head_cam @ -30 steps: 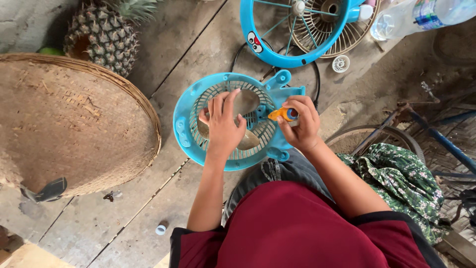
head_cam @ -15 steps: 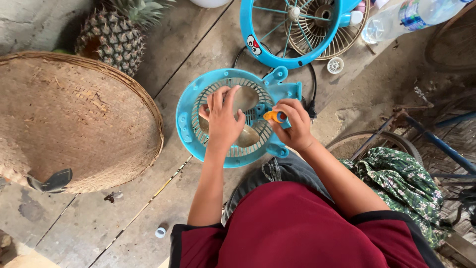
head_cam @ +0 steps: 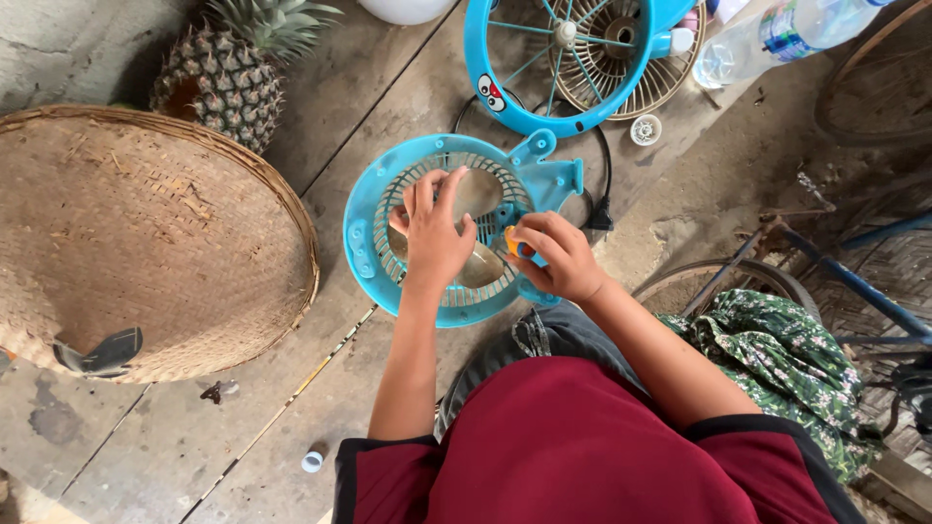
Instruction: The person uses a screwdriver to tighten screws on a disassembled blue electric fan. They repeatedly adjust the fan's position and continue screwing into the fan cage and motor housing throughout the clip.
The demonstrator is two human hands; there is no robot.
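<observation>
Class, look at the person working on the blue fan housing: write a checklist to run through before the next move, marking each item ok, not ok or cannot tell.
1. Blue fan housing lies flat on the floor: ok.
2. Left hand presses on the grille to steady it: ok.
3. Right hand grips the orange-handled tool at the housing's right side: ok.
4. Tool tip seated on a fastener: cannot tell, fingers hide it.
5. Plug lies loose on the floor, out of any socket: ok.
6. Loose white cap sits apart from the work: ok.
</observation>
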